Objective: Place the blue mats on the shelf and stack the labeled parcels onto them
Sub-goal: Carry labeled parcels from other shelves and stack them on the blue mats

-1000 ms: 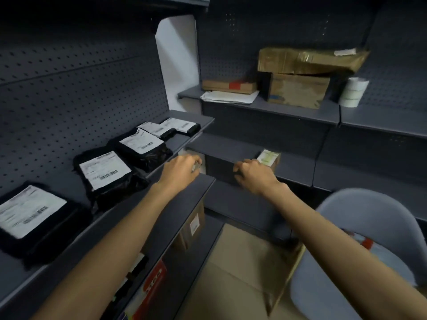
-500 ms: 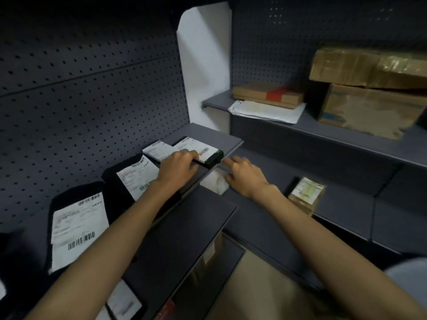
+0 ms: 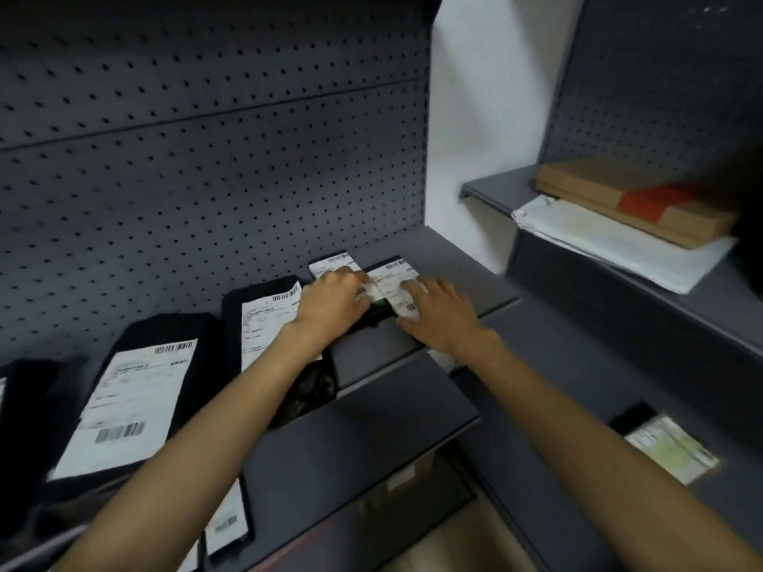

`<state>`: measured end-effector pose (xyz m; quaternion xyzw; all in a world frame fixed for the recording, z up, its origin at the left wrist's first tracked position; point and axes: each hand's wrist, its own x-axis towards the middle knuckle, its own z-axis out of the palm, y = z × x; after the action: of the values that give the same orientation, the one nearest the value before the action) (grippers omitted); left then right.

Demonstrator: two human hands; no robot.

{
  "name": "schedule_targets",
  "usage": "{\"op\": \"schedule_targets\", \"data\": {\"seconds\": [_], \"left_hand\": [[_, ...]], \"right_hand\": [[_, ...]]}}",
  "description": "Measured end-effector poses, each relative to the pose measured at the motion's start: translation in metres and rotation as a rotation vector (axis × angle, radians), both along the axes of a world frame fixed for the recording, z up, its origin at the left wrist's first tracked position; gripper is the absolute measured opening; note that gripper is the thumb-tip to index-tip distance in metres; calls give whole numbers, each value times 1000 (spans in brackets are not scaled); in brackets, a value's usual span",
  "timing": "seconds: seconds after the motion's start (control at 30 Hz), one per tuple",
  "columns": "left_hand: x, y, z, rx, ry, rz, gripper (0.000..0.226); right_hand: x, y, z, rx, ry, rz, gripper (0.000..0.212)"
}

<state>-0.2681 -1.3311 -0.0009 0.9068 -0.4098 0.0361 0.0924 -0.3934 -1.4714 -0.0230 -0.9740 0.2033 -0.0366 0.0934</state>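
Observation:
Two small black parcels with white labels lie side by side at the far end of the grey shelf [image 3: 450,262]. My left hand [image 3: 330,301] curls over the left small parcel [image 3: 330,263], its fingers reaching the seam between the two. My right hand [image 3: 439,313] lies flat on the right small parcel [image 3: 392,274], fingers spread and thumb at its near edge. Larger black labelled bags sit along the shelf to the left: one [image 3: 264,324] partly under my left forearm, one [image 3: 132,406] nearer. No blue mat shows in this view.
A pegboard wall backs the shelf. A lower shelf board [image 3: 351,443] juts out beneath, with another labelled parcel [image 3: 225,524] under it. On the right shelves lie a flat cardboard box [image 3: 598,187], a white bag [image 3: 611,245] and a small labelled box [image 3: 671,452].
My view has swung left and closer to the shelf. My right hand moved from the lower shelf edge up onto the right small parcel. My left hand shifted slightly along the small parcels.

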Motion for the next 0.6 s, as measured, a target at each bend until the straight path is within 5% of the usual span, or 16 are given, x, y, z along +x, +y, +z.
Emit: {"op": "schedule_targets", "data": {"seconds": [0.3,0.6], "left_hand": [[-41,-59,-17,97,76,368,58],[-81,-65,-30,-30,133,602,52]], "right_hand": [[3,-85,-7,41,-52,233,62],[1,-103,-11,45,-76,380,62]]}}
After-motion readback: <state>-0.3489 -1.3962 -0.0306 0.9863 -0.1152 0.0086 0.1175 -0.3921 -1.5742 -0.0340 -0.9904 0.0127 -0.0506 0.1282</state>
